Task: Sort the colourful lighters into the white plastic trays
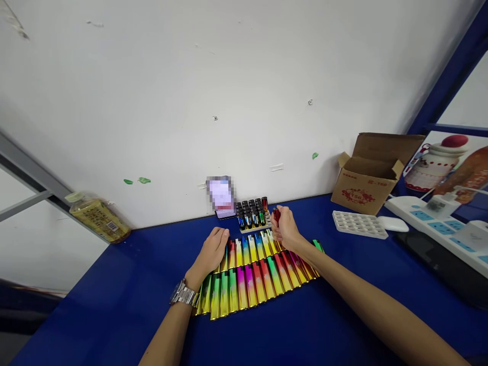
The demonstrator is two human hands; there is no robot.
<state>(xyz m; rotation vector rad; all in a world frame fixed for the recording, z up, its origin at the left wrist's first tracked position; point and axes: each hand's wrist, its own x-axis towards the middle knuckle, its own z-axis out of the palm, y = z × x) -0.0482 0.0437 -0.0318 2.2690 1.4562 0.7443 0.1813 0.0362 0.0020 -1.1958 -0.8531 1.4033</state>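
While the left hand (211,254) lies open and palm down on the near-left end of the flat lighters (259,277), the right hand (286,230) is closed in a pinch on a red lighter (276,215), held upright just beside the right edge of a small tray (254,227). That tray stands against the wall, beside a propped phone (221,197), and carries upright lighters (251,211) with black caps, packed close in rows. The flat ones lie in two overlapping rows on the blue table (114,284), their metallic bodies running from green through yellow and pink to red.

I judge the step in hand to be the handling of one lighter at the tray; whether it is going in or coming out cannot be told from this view. Either way, the next move calls for keeping the red lighter vertical and in line with a cell at the tray's right side, clear of the neighbouring caps, while the left hand steadies the loose rows so none slides. An empty white cell tray (358,223) and an open cardboard box (371,178) sit well apart to the right.
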